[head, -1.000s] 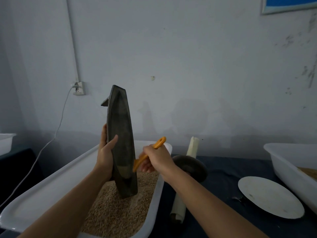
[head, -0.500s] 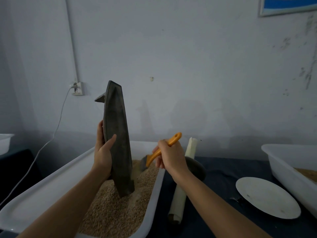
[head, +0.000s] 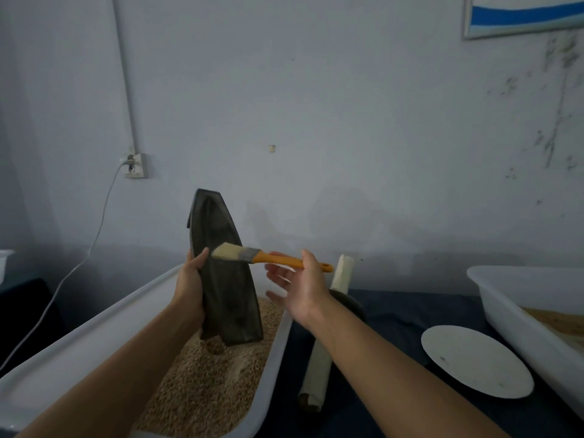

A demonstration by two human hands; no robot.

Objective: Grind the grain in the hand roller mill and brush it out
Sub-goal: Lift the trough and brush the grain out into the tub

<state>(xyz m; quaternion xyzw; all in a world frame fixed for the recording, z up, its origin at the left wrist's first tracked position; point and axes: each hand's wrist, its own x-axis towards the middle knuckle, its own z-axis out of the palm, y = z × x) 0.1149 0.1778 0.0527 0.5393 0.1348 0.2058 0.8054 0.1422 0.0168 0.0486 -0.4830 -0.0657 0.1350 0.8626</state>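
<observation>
Pale wall behind; left hand [head: 189,287] gripping upright trough [head: 224,279], right hand [head: 303,287] loosely pinching brush [head: 252,256].

Orange-handled brush [head: 252,256], dark grey trough [head: 221,270], white tub [head: 94,336], tan grain [head: 205,384]

Two tubs [head: 79,336] [head: 505,305], one plate [head: 474,365], one brush [head: 252,256].

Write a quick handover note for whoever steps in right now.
Left hand grips the dark boat-shaped mill trough, stood on end in the grain of the white tub.
Right hand holds the orange-handled brush, bristles at the trough's face.
Roller lies on the table beside the tub.
Left: finish brushing the trough out.
</observation>
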